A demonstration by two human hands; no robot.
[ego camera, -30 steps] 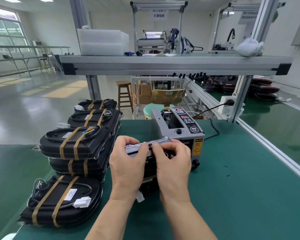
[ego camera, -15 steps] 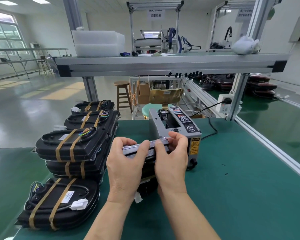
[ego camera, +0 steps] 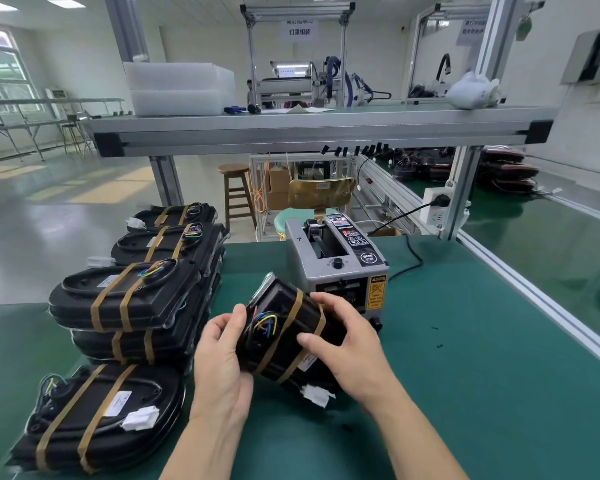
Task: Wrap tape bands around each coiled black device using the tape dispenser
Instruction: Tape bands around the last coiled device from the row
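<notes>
Head view: a hanging sign (ego camera: 299,31) far beyond the fingers bears Chinese characters, too blurred to read with certainty. The tape dispenser (ego camera: 336,271) stands just beyond the fingertips on the green mat (ego camera: 482,393). Its round black label reads "SEMI", and a yellow warning label on its front carries a triangle and small print I cannot make out. The black device (ego camera: 286,344) is held tilted between both hands. The left hand (ego camera: 222,372) grips its near-left edge, thumb on top beside the coloured wires (ego camera: 265,323). The right hand (ego camera: 355,355) curls over its far-right side, thumb pressing on one of the two tan tape bands (ego camera: 286,322) that cross it. A white connector (ego camera: 314,396) hangs just below the right thumb. A stack of banded devices (ego camera: 129,299) lies left of the left fingers.
</notes>
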